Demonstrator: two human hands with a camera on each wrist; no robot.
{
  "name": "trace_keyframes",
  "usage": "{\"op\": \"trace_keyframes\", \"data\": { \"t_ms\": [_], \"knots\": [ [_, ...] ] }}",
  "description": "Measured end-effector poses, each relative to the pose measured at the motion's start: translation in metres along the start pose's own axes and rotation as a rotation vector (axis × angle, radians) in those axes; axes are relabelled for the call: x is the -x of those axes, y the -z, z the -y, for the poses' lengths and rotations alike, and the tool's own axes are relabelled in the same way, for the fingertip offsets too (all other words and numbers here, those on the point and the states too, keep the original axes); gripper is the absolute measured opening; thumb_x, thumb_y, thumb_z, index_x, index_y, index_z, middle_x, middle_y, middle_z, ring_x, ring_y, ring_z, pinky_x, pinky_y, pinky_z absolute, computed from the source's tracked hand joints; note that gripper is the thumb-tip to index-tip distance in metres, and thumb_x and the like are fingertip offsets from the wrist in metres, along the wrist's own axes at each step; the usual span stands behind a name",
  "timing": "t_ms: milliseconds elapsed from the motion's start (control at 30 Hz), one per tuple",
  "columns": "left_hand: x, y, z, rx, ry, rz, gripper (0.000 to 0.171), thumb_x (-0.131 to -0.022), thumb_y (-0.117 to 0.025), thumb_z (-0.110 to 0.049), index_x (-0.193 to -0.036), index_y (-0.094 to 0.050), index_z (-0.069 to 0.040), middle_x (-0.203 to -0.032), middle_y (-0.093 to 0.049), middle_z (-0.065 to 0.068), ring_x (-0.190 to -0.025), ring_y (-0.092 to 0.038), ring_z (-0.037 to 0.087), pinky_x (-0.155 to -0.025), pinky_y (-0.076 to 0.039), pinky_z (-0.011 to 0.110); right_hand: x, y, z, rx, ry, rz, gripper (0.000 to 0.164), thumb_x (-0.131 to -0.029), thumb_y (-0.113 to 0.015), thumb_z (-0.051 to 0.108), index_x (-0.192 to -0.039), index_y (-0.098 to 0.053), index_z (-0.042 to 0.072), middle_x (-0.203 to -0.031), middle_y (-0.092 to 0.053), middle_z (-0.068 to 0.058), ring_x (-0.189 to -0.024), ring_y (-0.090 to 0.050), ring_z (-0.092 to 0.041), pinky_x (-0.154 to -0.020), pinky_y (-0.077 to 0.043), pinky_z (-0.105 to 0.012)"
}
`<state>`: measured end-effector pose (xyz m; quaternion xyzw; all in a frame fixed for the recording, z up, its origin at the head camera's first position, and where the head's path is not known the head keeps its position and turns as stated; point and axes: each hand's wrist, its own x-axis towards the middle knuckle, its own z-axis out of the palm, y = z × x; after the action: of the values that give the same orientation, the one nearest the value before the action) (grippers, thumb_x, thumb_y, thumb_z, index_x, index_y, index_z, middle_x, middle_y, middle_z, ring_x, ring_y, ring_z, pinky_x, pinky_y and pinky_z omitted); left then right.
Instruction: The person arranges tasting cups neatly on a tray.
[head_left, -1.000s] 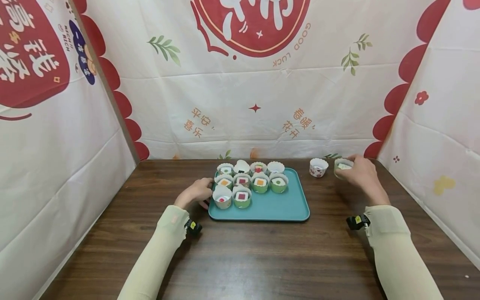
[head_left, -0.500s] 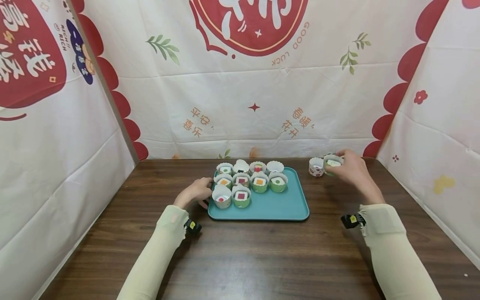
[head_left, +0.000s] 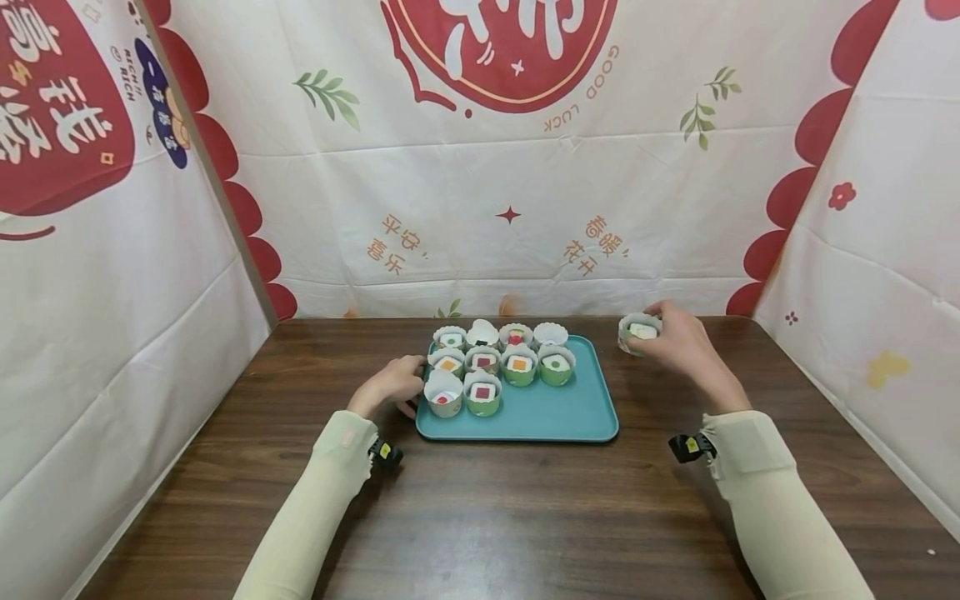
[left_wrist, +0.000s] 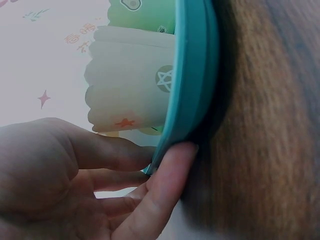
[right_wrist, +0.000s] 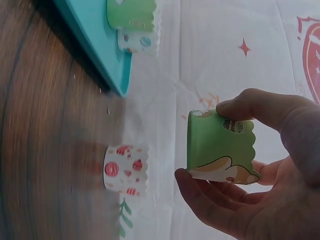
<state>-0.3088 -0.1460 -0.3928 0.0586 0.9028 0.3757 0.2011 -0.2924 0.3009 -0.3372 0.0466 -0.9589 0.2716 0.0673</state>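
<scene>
My right hand (head_left: 682,342) holds a green paper baking cup (right_wrist: 220,147) between thumb and fingers, lifted off the table. A small white piece (head_left: 642,331) lies inside it. Below stands a white cup with red prints (right_wrist: 126,170), mostly hidden behind the held one in the head view. My left hand (head_left: 390,385) pinches the left rim of the teal tray (head_left: 555,412); in the left wrist view its thumb and fingers lie either side of the rim. Several baking cups stand in rows on the tray, including a green one (head_left: 557,373) and a pale one (head_left: 445,403).
Most cups on the tray hold small white pieces with coloured tops. The dark wooden table (head_left: 495,517) is backed by a white printed cloth (head_left: 480,183), which also rises at both sides. The tray's front right part shows bare surface.
My right hand has lifted the green cup from the back right and carried it left, over the white cup with red prints. The left hand and tray stay in place.
</scene>
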Motion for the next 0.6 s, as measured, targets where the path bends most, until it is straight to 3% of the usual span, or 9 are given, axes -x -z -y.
{"op": "trace_keyframes", "data": {
  "t_ms": [400,600],
  "knots": [
    [0.001,0.000,-0.001,0.003,0.001,-0.002,0.062,-0.099,-0.044,-0.001,-0.159,-0.031,0.002,-0.145,-0.052,0.028,-0.092,-0.070,0.030,-0.064,-0.066,0.037,0.002,-0.018,0.024,-0.072,0.005,0.082,0.071,-0.091,-0.076,0.033,-0.142,-0.045,-0.006,-0.127,-0.057,-0.026,-0.105,-0.055,-0.036,-0.082,-0.053,-0.044],
    [0.002,0.000,-0.001,-0.001,-0.006,0.008,0.062,-0.100,-0.044,-0.002,-0.160,-0.030,0.002,-0.146,-0.052,0.028,-0.093,-0.070,0.031,-0.065,-0.066,0.037,0.003,-0.028,0.034,-0.056,0.050,0.086,0.069,-0.090,-0.076,0.032,-0.140,-0.048,-0.006,-0.129,-0.059,-0.027,-0.107,-0.056,-0.037,-0.085,-0.053,-0.050]
  ]
}}
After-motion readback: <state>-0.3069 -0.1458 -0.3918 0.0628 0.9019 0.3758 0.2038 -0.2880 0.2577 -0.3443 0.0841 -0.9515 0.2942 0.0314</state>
